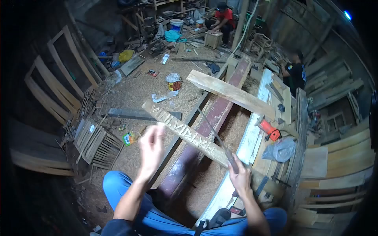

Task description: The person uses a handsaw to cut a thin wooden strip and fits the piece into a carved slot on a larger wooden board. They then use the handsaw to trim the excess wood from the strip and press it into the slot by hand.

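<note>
A narrow wooden board (185, 132) with raised carved letters lies slantwise across the maroon beam (214, 114) in front of me. My right hand (239, 176) is wrapped round the handle of a long thin tool (212, 128), whose blade points up and left over the board's right part. Left of the board, my left hand (151, 145) is raised with its fingers bent together near the board's edge; whether anything small is between them is hidden. Farther up, a plain wooden plank (232, 94) crosses the same beam.
A red power tool (269, 129) and a plastic bag (280, 150) lie at the right. A paint can (173, 82) stands on the littered floor, with a slatted wooden piece (100, 145) at the left. Two people work farther back, one in red (225, 19), one in black (295, 74).
</note>
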A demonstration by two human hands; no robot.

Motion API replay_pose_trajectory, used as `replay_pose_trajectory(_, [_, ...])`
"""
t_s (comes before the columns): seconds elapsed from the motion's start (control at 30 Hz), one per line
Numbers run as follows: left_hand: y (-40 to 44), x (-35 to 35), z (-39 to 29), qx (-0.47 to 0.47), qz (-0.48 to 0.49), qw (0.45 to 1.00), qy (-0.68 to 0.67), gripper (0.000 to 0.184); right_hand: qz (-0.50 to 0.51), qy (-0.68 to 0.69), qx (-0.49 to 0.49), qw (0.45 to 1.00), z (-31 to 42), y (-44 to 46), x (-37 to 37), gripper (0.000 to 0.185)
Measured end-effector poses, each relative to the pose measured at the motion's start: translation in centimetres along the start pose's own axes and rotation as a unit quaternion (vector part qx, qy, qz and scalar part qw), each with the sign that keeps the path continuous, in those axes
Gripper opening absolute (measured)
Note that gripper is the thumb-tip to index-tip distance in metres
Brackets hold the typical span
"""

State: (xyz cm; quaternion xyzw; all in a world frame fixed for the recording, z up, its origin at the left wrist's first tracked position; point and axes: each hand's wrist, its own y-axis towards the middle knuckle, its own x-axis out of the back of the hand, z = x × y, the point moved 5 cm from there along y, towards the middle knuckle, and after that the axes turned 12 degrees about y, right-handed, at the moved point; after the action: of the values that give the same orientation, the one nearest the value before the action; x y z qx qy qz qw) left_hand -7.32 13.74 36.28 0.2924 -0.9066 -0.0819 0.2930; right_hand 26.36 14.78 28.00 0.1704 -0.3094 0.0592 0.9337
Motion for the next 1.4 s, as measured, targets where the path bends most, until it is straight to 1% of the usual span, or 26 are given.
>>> replay_pose_trajectory(0.03, [-0.8, -2.1, -0.3, -0.016, 0.037, 0.999, -0.026, 0.034, 0.003, -0.001, -0.002, 1.0, 1.1, 0.1, -0.3, 0.052])
replay_pose_trajectory(0.1, [-2.1, -4.2, -1.0, -0.002, 0.125, 0.992, 0.004, 0.033, -0.044, 0.044, 0.074, 0.995, 3.1, 0.3, -0.6, 0.051])
replay_pose_trajectory(0.13, [-2.3, -4.7, -0.9, -0.003, 0.131, 0.991, 0.004, 0.033, -0.069, 0.077, 0.101, 0.989, 3.8, 0.2, -0.5, 0.049])
replay_pose_trajectory(0.17, [-2.4, -5.3, -0.5, 0.002, 0.148, 0.989, -0.001, 0.033, -0.073, 0.079, 0.096, 0.99, 4.3, 0.3, -0.5, 0.049])
replay_pose_trajectory(0.2, [-2.6, -5.8, -0.2, 0.009, 0.162, 0.987, -0.008, 0.033, -0.055, 0.073, 0.094, 0.991, 4.9, 0.6, -0.4, 0.049])
replay_pose_trajectory(0.27, [-2.8, -6.4, -0.1, -0.007, 0.164, 0.986, -0.007, 0.033, -0.011, 0.079, 0.084, 0.993, 7.0, 1.4, 0.0, 0.047])
replay_pose_trajectory(0.3, [-2.9, -6.5, -0.4, -0.023, 0.17, 0.985, -0.005, 0.033, -0.011, 0.081, 0.084, 0.993, 7.5, 1.4, 0.0, 0.047])
replay_pose_trajectory(0.37, [-3.3, -6.4, -0.8, -0.008, 0.193, 0.981, 0.003, 0.03, -0.006, 0.067, 0.114, 0.991, 8.2, 1.1, -0.1, 0.048])
replay_pose_trajectory(0.5, [-4.3, -6.7, -1.6, -0.038, 0.232, 0.972, -0.003, 0.024, 0.014, 0.062, 0.148, 0.987, 8.9, 0.5, -0.2, 0.048])
replay_pose_trajectory(0.57, [-4.8, -6.8, -2.6, -0.071, 0.252, 0.965, -0.017, 0.022, 0.012, 0.059, 0.154, 0.986, 9.1, 0.4, -0.1, 0.048])
replay_pose_trajectory(0.6, [-4.9, -6.8, -2.9, -0.091, 0.231, 0.968, -0.034, 0.022, 0.008, 0.059, 0.163, 0.985, 9.3, 0.5, 0.0, 0.048])
replay_pose_trajectory(0.83, [-5.6, -6.9, -3.5, -0.075, 0.269, 0.96, -0.017, 0.02, -0.003, 0.065, 0.179, 0.982, 9.9, 0.7, 0.4, 0.049])
replay_pose_trajectory(0.87, [-5.6, -6.8, -3.7, -0.049, 0.274, 0.96, 0.006, 0.02, -0.001, 0.065, 0.179, 0.982, 9.7, 0.6, 0.4, 0.049])
replay_pose_trajectory(0.9, [-5.8, -6.7, -3.7, -0.023, 0.279, 0.959, 0.028, 0.02, 0.01, 0.075, 0.148, 0.986, 9.1, 0.5, 0.1, 0.049])
replay_pose_trajectory(0.93, [-6.0, -7.2, -2.8, -0.021, 0.28, 0.959, 0.03, 0.02, 0.02, 0.088, 0.117, 0.989, 8.6, 0.2, -0.3, 0.049])
replay_pose_trajectory(0.97, [-5.3, -7.1, -1.9, -0.079, 0.147, 0.986, -0.005, 0.022, 0.019, 0.089, 0.12, 0.988, 7.8, 0.0, -0.5, 0.049])
replay_pose_trajectory(1.0, [-5.2, -6.3, -1.6, -0.131, 0.011, 0.991, -0.042, 0.027, 0.052, 0.046, 0.053, 0.996, 6.0, -0.7, -0.6, 0.048])
replay_pose_trajectory(1.03, [-2.2, -2.8, -1.5, -0.062, -0.043, 0.997, 0.013, 0.036, 0.082, 0.003, -0.014, 0.997, 4.8, -0.9, -0.3, 0.047])
replay_pose_trajectory(1.07, [-1.5, -1.7, -1.5, -0.067, -0.044, 0.997, 0.016, 0.036, 0.144, -0.08, -0.139, 0.977, 2.8, -0.3, 0.8, 0.047])
replay_pose_trajectory(1.1, [-1.2, -0.3, -1.2, -0.065, -0.031, 0.997, 0.03, 0.037, 0.089, -0.043, -0.15, 0.984, 0.4, -1.1, 1.0, 0.045])
replay_pose_trajectory(1.17, [0.5, 1.7, -0.8, -0.065, -0.041, 0.996, 0.045, 0.039, -0.029, 0.077, -0.028, 0.996, 1.2, -0.4, 0.8, 0.045])
replay_pose_trajectory(1.2, [-0.7, -0.6, -0.9, -0.018, 0.002, 1.0, -0.022, 0.037, -0.008, 0.059, -0.029, 0.998, 2.7, 0.4, 0.8, 0.045])
replay_pose_trajectory(1.23, [-1.7, -2.5, -0.5, 0.008, 0.096, 0.995, -0.036, 0.036, 0.013, 0.035, -0.041, 0.998, 4.3, 0.3, 0.9, 0.045])
replay_pose_trajectory(1.27, [-2.2, -3.7, -0.6, 0.008, 0.122, 0.992, -0.043, 0.035, -0.022, 0.062, 0.037, 0.997, 5.5, 0.3, 1.1, 0.047])
replay_pose_trajectory(1.3, [-2.6, -4.6, -0.9, 0.008, 0.149, 0.988, -0.046, 0.034, -0.044, 0.06, 0.082, 0.994, 6.2, 0.2, 1.2, 0.047])
replay_pose_trajectory(1.4, [-3.2, -5.6, -0.8, 0.0, 0.197, 0.98, -0.018, 0.034, -0.024, 0.074, 0.08, 0.994, 7.9, 0.9, 1.5, 0.048])
